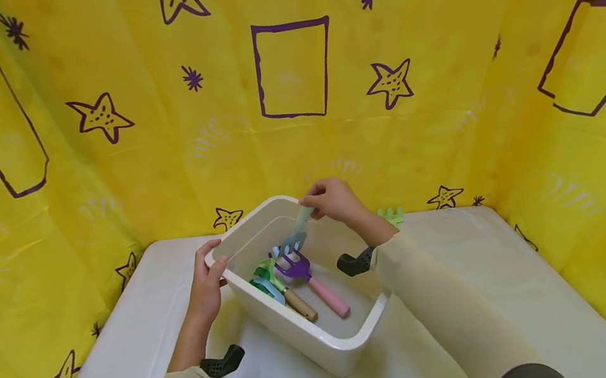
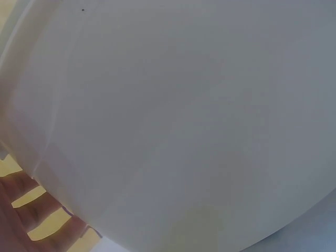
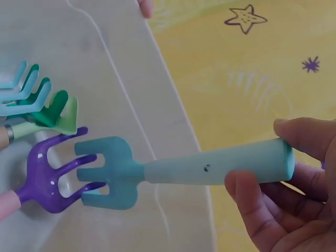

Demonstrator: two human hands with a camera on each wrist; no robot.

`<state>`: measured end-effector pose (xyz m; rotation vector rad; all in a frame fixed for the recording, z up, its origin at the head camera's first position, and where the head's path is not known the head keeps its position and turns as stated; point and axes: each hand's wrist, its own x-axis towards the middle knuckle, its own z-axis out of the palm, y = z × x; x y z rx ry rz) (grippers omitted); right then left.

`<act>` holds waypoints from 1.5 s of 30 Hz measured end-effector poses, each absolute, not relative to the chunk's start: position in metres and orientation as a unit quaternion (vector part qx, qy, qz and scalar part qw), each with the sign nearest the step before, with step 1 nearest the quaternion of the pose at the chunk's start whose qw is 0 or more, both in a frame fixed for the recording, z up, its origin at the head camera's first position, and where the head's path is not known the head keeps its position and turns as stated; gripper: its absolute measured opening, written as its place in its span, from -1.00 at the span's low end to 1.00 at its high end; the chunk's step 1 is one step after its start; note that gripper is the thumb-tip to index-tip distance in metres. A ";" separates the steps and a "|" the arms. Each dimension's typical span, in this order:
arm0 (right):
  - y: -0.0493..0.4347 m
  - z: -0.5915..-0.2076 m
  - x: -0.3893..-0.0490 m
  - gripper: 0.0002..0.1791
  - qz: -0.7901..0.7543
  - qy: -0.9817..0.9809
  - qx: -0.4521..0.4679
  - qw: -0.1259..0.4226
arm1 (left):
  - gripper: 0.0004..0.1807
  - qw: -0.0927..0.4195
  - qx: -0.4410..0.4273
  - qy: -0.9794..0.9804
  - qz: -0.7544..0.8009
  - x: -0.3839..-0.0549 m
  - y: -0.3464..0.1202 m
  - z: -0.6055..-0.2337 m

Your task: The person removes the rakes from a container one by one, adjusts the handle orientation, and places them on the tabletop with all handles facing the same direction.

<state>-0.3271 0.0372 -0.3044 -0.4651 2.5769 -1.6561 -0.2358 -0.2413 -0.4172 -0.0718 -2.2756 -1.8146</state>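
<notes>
A yellow backdrop [image 1: 299, 157] with dark starfish drawings stands around me, above the white worktop [image 1: 463, 270]. On that sits the white bin [image 1: 324, 352]; its walls look stiff and smooth, so the rim seems the place to hold it. My left hand [image 1: 206, 285] does that, fingers curled at its left corner. My right hand [image 1: 334, 201] pinches the butt of the light blue fork [image 3: 184, 169] between thumb and fingers. The fork slants, handle near the rim, prongs down inside the bin, overlapping in view the purple fork [image 1: 316, 286] with the pink handle; I can't tell whether they touch. I judge mine light, rigid plastic, hardly fragile. The smooth handle could twist in this end pinch, though its wider butt should resist slipping; nearer the neck would steer better. Beside the purple fork lies a tan-handled green tool [image 1: 294, 300], with a blue rake head [image 3: 21, 97] and a dark green one [image 3: 55, 111] close by. Smallest, pale green prongs [image 1: 391, 216] show at the worktop's far edge.
</notes>
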 end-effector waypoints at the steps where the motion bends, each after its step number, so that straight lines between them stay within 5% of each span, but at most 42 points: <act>1: 0.039 -0.304 -0.327 -0.78 -0.540 0.828 -0.148 0.020 | -0.44 0.114 -0.025 -0.777 -0.619 -0.236 -0.241 -0.417; 37: 0.125 -0.274 -0.315 -0.66 -0.667 0.724 -0.175 -0.021 | -0.43 0.108 -0.025 -0.773 -0.625 -0.235 -0.239 -0.412; 45: 0.152 -0.272 -0.313 -0.86 -0.714 0.680 -0.153 -0.062 | -0.44 0.110 -0.022 -0.777 -0.620 -0.234 -0.238 -0.411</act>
